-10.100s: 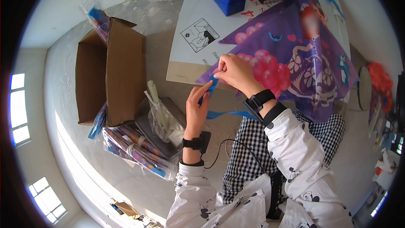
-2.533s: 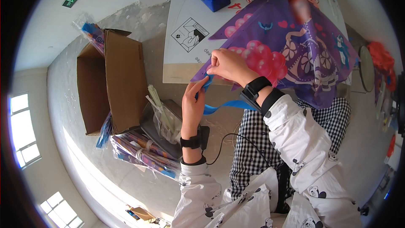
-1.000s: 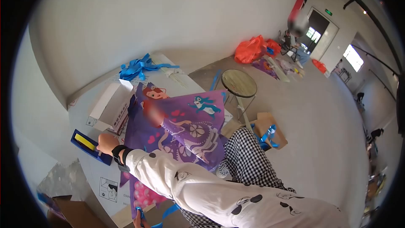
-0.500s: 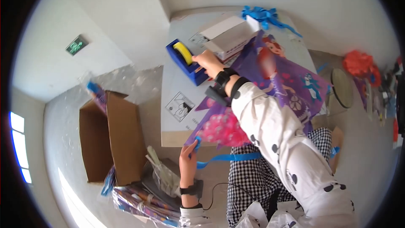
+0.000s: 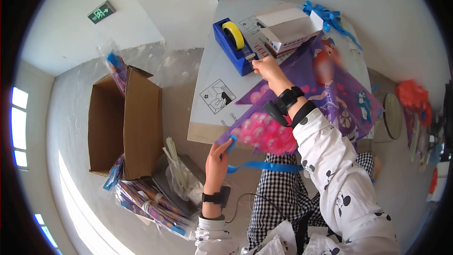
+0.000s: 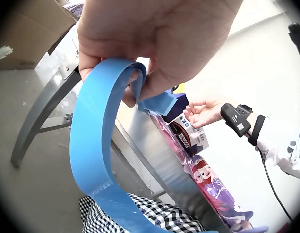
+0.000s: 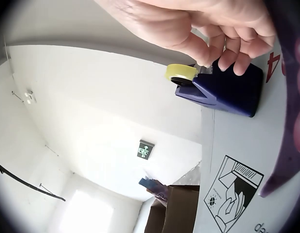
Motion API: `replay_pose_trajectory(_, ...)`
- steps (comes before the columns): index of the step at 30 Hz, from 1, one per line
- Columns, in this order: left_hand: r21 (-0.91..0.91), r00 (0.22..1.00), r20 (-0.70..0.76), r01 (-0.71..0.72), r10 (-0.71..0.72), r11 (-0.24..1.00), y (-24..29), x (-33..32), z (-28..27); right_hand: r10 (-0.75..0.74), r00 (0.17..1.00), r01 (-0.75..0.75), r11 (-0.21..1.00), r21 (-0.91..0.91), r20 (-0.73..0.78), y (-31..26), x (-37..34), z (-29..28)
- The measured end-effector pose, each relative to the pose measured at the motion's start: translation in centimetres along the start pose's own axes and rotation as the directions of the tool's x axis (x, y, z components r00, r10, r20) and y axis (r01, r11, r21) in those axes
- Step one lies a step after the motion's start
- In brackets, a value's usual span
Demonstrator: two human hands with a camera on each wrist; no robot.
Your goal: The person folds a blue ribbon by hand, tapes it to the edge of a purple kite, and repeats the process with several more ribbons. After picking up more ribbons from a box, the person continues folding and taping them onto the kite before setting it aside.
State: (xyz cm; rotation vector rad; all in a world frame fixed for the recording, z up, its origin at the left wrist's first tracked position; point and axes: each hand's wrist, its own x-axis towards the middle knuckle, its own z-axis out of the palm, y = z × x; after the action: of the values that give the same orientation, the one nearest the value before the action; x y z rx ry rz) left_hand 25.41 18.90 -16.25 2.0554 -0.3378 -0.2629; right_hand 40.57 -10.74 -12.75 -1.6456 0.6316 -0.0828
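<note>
Evidently both hands are busy at different parts of the desk (image 5: 207,73). Just past the near edge, by the near-left corner, the left hand (image 5: 216,167) keeps a narrow grip, pinching the blue ribbon (image 6: 89,131) between thumb and fingers at the pointed corner of the purple printed sheet (image 5: 264,130). That point of the sheet juts beyond the edge, which probably gives the fingers room to reach it from both sides, while the rest lies across the desk's right part and so needs no second hand to bear it. The ribbon's slack loops down from the left hand and crosses over the checked trousers (image 5: 278,184), out of the way of the pinched end.

The right hand (image 5: 273,73) reaches over the sheet to the blue tape dispenser (image 5: 239,63), which sits along the desk's left edge with its cutting end toward the near edge, a handy way round for the person. Its fingers are bent at that cutting end, below the yellow tape roll (image 5: 232,35); clear tape hardly shows here, so I cannot tell whether this grip holds a strip. An open white carton (image 5: 288,28) stands beside the dispenser, and a blue ribbon pile (image 5: 328,16) lies by the far-right corner, seemingly kept clear of the working corner.
</note>
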Motion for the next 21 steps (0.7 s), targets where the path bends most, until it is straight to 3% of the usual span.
replay_pose_trajectory(7, -0.016, 1.000, -0.021, 0.009, -0.009, 1.000, -0.3, -0.5, 0.2, -0.100, 0.995, 0.100, 0.995, 0.007, 0.026, 1.4, 1.1, 1.0)
replay_pose_trajectory(8, -0.028, 1.000, -0.028, 0.003, -0.004, 1.000, -0.4, -0.5, 0.4, 0.014, 1.000, -0.010, 0.983, 0.185, -0.019, 1.0, 0.4, 1.4)
replay_pose_trajectory(11, -0.019, 0.999, -0.025, 0.041, -0.041, 0.999, 0.1, 0.1, 0.2, 0.152, 0.988, -0.150, 0.839, 0.523, 0.040, 0.9, -0.3, 1.5)
replay_pose_trajectory(12, -0.007, 0.998, -0.012, 0.069, -0.069, 0.998, 0.3, -0.2, 0.0, 0.115, 0.988, -0.150, 0.878, 0.455, 0.103, 2.8, 0.9, 1.3)
replay_pose_trajectory(15, 0.024, 0.999, -0.039, 0.035, -0.034, 0.999, -0.8, -0.2, 0.5, 0.092, 0.995, -0.085, 0.984, 0.155, -0.036, 5.5, -1.3, 2.3)
replay_pose_trajectory(17, 0.020, 0.998, -0.058, -0.004, 0.005, 1.000, -0.4, 0.4, 0.3, -0.191, 0.979, 0.190, 0.982, 0.020, 0.077, 5.4, -4.0, 3.2)
replay_pose_trajectory(19, 0.041, 0.998, -0.052, 0.022, -0.020, 0.999, -0.4, -0.6, 0.3, -0.285, 0.859, 0.300, 0.953, 0.033, 0.426, 5.1, -7.4, 3.5)
replay_pose_trajectory(21, 0.080, 0.998, -0.052, 0.048, -0.044, 0.996, -0.1, -0.6, 0.3, -0.321, 0.790, 0.374, 0.928, 0.005, 0.522, 4.6, -9.8, 3.7)
